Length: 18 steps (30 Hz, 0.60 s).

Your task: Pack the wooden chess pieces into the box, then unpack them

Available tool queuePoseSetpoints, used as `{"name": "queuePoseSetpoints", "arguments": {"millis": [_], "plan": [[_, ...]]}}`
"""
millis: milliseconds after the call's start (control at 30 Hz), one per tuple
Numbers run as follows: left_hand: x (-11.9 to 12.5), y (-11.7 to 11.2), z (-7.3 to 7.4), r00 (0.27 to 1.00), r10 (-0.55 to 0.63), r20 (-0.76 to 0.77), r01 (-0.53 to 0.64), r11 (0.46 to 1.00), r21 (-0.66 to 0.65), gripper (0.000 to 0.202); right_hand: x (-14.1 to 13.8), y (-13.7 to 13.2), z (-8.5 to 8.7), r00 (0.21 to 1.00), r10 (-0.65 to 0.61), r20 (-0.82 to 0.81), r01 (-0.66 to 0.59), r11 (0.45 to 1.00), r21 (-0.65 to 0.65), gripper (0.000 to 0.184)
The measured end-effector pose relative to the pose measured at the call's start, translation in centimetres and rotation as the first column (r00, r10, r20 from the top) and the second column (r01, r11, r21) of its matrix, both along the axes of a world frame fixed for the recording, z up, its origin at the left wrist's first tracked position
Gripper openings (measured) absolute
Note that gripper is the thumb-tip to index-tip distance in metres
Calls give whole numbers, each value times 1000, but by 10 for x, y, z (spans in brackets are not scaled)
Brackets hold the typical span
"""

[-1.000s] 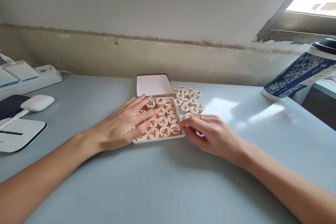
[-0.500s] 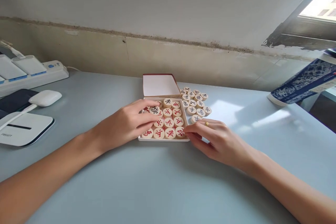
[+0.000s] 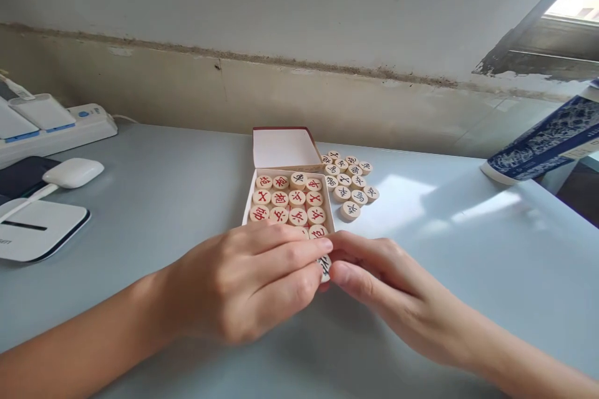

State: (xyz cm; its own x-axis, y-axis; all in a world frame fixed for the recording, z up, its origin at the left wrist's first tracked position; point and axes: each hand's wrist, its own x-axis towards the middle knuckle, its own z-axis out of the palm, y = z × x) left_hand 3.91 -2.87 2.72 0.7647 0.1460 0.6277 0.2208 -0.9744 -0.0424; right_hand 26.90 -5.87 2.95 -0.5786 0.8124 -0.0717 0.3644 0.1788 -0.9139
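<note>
Piece [image 3: 324,268], black-marked, was in the left hand's [image 3: 253,280] grasp by the near right corner of the box [image 3: 330,209], the right hand's [image 3: 393,290] grip unclear — likely a handover, calling next for a firm right pinch.
</note>
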Motion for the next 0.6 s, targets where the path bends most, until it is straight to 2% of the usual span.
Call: {"name": "queuePoseSetpoints", "arguments": {"millis": [133, 233, 333, 433, 500, 600], "plan": [[1, 1, -5, 1000, -20, 10, 20, 999, 50, 29, -1, 6, -8, 982, 4, -190, -32, 989, -142, 30], [2, 3, -8, 999, -45, 20, 43, 997, 65, 20, 2, 10, -12, 961, -13, -276, -37, 984, -175, 26], [-3, 9, -12, 1000, 23, -3, -23, 999, 29, 20, 7, 11, -10, 970, -19, -244, -6, 995, -100, 17], [-16, 21, -17, 986, 162, -37, -163, 986, -20, 17, 11, 11, -6, 993, -25, -117, 38, 993, 110, 26], [-26, 32, -20, 970, 237, -60, -242, 965, -99, 13, 12, 12, -6, 997, -39, -69, 53, 977, 208, 29], [-37, 44, -23, 946, 314, -77, -323, 912, -253, 13, 12, 13, -9, 994, -82, -78, 95, 979, 183, 19]]}}
